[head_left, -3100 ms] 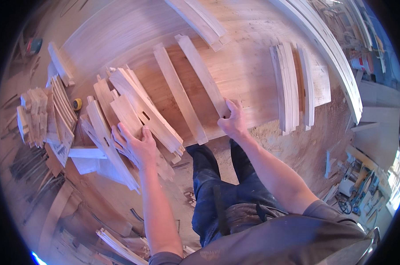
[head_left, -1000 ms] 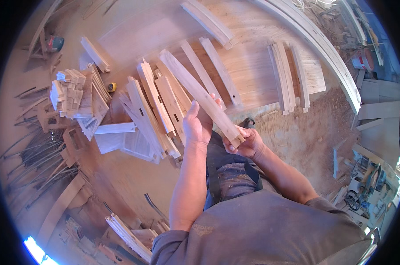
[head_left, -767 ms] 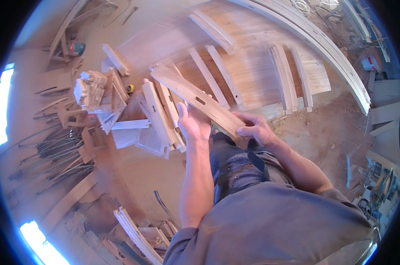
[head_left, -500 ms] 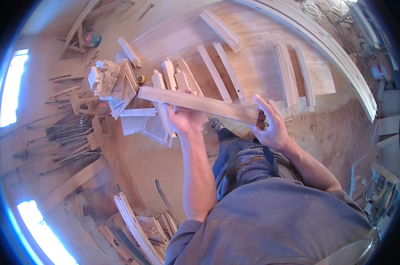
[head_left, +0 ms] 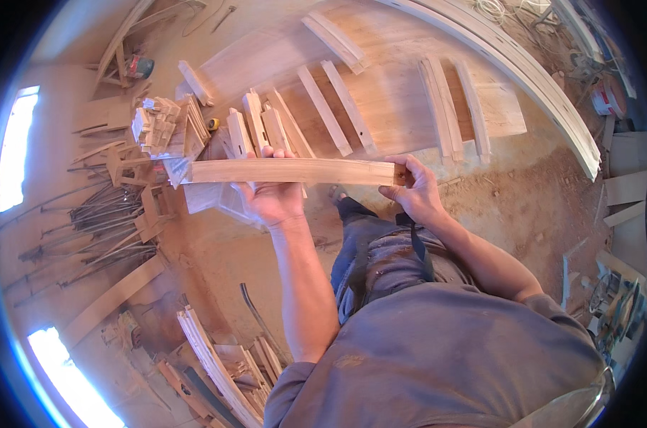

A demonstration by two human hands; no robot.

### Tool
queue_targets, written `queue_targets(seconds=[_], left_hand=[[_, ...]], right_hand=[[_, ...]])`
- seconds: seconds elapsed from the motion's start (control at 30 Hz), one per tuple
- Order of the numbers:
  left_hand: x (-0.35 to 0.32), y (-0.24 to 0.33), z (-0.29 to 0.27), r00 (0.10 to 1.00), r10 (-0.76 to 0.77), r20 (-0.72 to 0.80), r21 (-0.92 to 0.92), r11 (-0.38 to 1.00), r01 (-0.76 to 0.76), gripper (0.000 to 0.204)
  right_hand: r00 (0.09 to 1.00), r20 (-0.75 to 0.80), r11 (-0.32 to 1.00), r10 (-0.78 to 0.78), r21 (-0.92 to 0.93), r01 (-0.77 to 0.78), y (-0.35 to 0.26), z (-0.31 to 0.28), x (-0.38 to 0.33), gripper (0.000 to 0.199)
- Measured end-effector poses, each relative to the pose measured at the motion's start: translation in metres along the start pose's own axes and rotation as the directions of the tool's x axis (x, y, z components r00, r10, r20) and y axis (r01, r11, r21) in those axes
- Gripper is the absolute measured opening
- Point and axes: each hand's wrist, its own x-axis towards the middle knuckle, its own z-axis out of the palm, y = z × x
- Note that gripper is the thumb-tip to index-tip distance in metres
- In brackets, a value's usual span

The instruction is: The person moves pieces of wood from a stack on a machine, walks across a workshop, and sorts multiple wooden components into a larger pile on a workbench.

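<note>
A long, squared wooden rail [head_left: 323,171] lies crosswise in front of me, held up off the floor by both hands. My left hand [head_left: 277,200] supports it from below, left of its middle, with fingertips showing over the far edge. Around its right end my right hand [head_left: 416,189] is closed, thumb on the near side. That end looks darker, and its detail is partly covered by the fingers. Beyond the rail, several cut wooden pieces [head_left: 255,121] stand close together, partly hidden behind it.
Wide boards [head_left: 266,60] ahead carry several loose strips [head_left: 348,107]. Long pale beams [head_left: 544,89] curve along the far right. A stack of short blocks [head_left: 155,128] and a yellow tape measure [head_left: 213,124] sit to the left. Metal rods [head_left: 105,214] lie by the left wall.
The rail has swung from slanting down rightward to nearly level, its right end rising. My right hand has closed on that end. The view has shifted slightly.
</note>
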Motion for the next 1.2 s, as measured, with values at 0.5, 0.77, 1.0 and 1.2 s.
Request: queue_targets(seconds=[0.5,0.77,1.0,1.2], left_hand=[[-0.005,0.045,-0.025,0.982,0.139,-0.131,0.029,0.99,-0.137,0.067],[-0.012,0.057,-0.017,0.965,0.249,-0.08,0.161,0.959,-0.233,0.087],[-0.019,0.066,-0.015,0.982,0.186,-0.039,0.22,0.96,-0.173,0.104],[-0.03,0.079,-0.028,0.992,0.127,0.004,0.286,0.95,-0.123,0.06]], right_hand=[[1.0,0.022,0.984,-0.006,0.181,0.002,0.045,-0.005,0.026,0.051],[1.0,0.018,0.964,-0.001,0.267,-0.004,0.038,-0.003,0.03,0.055],[0.957,-0.237,0.947,0.168,0.308,-0.09,0.038,0.013,0.043,0.015],[0.917,-0.342,0.938,0.205,0.337,-0.083,0.033,0.003,0.058,0.021]])
